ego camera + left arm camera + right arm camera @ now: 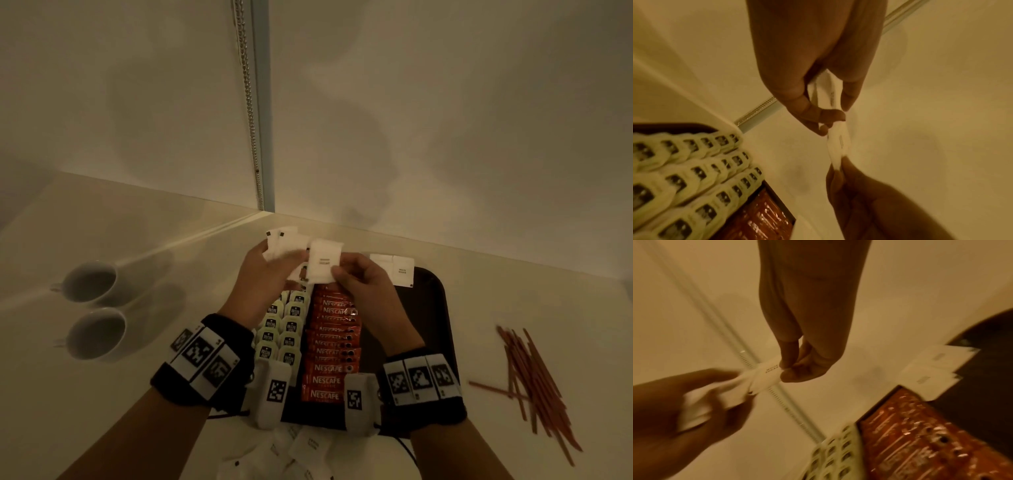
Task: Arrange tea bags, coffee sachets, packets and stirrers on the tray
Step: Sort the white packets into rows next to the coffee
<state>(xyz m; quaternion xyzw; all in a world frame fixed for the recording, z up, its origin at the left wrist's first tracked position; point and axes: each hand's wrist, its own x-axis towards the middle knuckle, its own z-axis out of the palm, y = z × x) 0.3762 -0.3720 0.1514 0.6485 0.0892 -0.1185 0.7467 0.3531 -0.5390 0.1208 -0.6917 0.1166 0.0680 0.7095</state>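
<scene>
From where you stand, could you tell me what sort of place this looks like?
Probably a hotel-room or office refreshment corner: two white cups on a pale counter, a dark tray lined with tea bags and Nescafe sachets, stirrers alongside.

On the tray (440, 308), tea bags (282, 329) lie left, coffee sachets (330, 346) beside them on the right, two packets (394, 270) at the far edge. Cups (92, 305) stand left of the tray, stirrers (534, 380) right, loose packets (291, 455) before it.
</scene>
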